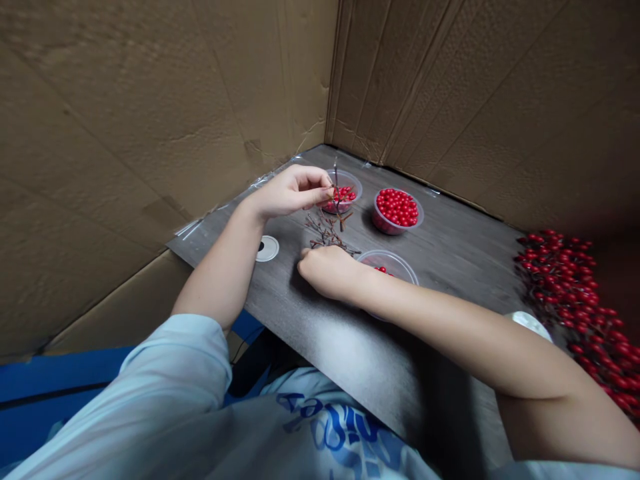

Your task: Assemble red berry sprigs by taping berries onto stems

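My left hand (293,190) is pinched shut on a thin brown twig stem (336,183) with red berries, held over a clear plastic cup (345,181) partly filled with red berries. My right hand (327,270) rests closed on the dark wooden table (450,260), at the base of a bare brown twig cluster (326,233); what its fingers hold is hidden. Just right of that hand stands a nearly empty clear cup (395,263) with a few berries.
A third clear cup (397,210) full of red berries stands further back. A heap of red berry branches (575,300) lies at the right edge. A small white round lid (267,248) lies at the left. Cardboard walls (150,120) enclose the table.
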Demonstrator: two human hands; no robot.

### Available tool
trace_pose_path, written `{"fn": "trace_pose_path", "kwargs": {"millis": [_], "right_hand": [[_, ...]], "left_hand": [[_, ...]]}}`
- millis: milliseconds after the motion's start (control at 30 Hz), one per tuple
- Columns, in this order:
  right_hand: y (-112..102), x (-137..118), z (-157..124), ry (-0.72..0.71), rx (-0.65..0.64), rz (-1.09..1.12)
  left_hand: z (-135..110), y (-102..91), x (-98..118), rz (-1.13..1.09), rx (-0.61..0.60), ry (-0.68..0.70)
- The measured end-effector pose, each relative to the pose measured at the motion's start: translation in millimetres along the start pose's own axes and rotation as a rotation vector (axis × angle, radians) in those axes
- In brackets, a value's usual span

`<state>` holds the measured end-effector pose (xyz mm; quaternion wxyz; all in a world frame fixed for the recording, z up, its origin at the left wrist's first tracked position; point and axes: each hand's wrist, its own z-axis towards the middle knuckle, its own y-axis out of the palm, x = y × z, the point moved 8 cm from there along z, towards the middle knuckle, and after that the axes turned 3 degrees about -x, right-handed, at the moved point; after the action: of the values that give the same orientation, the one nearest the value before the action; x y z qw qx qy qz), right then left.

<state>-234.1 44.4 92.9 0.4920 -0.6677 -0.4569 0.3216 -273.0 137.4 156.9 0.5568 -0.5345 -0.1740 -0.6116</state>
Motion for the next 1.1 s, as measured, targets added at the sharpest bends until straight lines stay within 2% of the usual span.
{"fn": "trace_pose_path", "kwargs": {"millis": [100,200,367,433,533,633,733,867,967,1100], "right_hand": [[-1.8,0.6,-4.1,0.001,0.005,-0.007],[-7.2,0.4,-16.1,-0.003,0.062,-0.013],[-14.8,9.0,-61.4,0.021,0.227,0.044],[-19.9,21.1,-86.6,0.082,0.344,0.111],[-36.7,44.8,-131.6,0.188,0.661,0.262],[-42.8,72.4,-171.2,0.393,0.879,0.395],[-37.7,87.6,-192.5,0.515,0.929,0.499],[-29.4,88.8,-206.3,0.509,0.926,0.547],[-24.5,86.6,-218.6,0.502,0.951,0.573],[-17.8,88.9,-242.9,0.576,1.045,0.653]], "left_hand": [[0.2,0.3,0.0,0.008,0.006,-0.002],[0.9,2.9,0.8,0.0,0.002,-0.003],[2.6,12.1,8.0,0.023,-0.01,0.024],[3.7,17.9,12.7,0.07,-0.019,0.044],[6.3,29.6,22.3,0.195,-0.03,0.067],[9.3,46.4,38.8,0.376,-0.033,0.103],[11.9,70.9,58.2,0.527,-0.086,0.169],[16.3,100.0,74.8,0.628,-0.154,0.211],[20.8,115.2,85.3,0.676,-0.155,0.233],[25.6,133.8,99.3,0.785,-0.134,0.23]]}}
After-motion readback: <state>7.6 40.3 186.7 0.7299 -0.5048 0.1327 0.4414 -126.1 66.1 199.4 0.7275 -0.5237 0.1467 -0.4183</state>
